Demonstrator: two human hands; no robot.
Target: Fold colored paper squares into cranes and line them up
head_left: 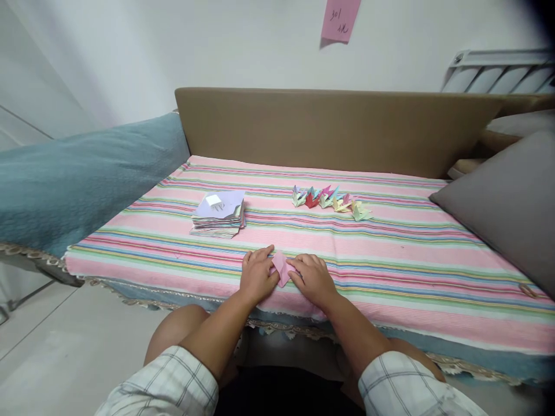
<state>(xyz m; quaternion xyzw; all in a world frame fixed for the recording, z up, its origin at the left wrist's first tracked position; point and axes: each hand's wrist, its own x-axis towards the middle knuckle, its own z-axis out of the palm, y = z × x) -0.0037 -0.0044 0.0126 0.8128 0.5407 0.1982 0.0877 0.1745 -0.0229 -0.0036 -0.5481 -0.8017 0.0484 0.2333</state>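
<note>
A small pink folded paper point(280, 267) lies on the striped cloth point(390, 254) near its front edge. My left hand point(256, 273) presses on the paper's left side with its fingers curled. From the right, my right hand point(313, 277) pinches the same paper. Farther back on the left sits a stack of coloured paper squares point(219, 218) with a small white plug-like object point(214, 201) on top. A row of several folded paper cranes point(332, 200) in different colours lies at the back centre.
A brown backrest point(329, 130) runs along the back. A teal blanket point(78, 179) hangs over the left side and a grey cushion point(507, 202) sits at the right. A pink note point(340, 20) is stuck on the wall. My knees are below the cloth's edge.
</note>
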